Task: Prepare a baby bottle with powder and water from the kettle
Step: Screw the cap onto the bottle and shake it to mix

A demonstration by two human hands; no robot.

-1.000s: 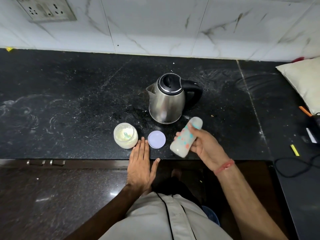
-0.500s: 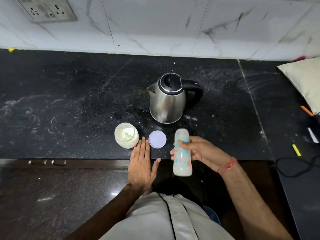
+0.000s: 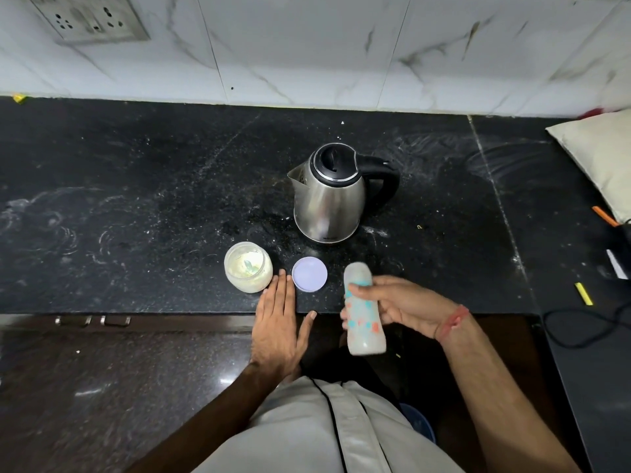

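My right hand (image 3: 401,305) grips a capped baby bottle (image 3: 363,315) with blue and orange print and milky liquid inside, held over the counter's front edge, slightly blurred. My left hand (image 3: 278,327) lies flat and open on the counter edge, fingers between the open powder jar (image 3: 248,266) and its lilac lid (image 3: 309,273). A scoop lies in the jar's pale powder. The steel kettle (image 3: 329,194), lid closed, black handle to the right, stands behind the lid.
The black stone counter (image 3: 136,199) is dusted with powder and backed by a white marbled wall with a socket plate (image 3: 90,17). A cream cushion (image 3: 601,162), pens, a yellow strip (image 3: 583,293) and a black cable (image 3: 580,324) lie at the right.
The bottle swung from tilted, top toward the kettle, to nearly upright and lower over the counter edge. My left hand stayed flat in place.
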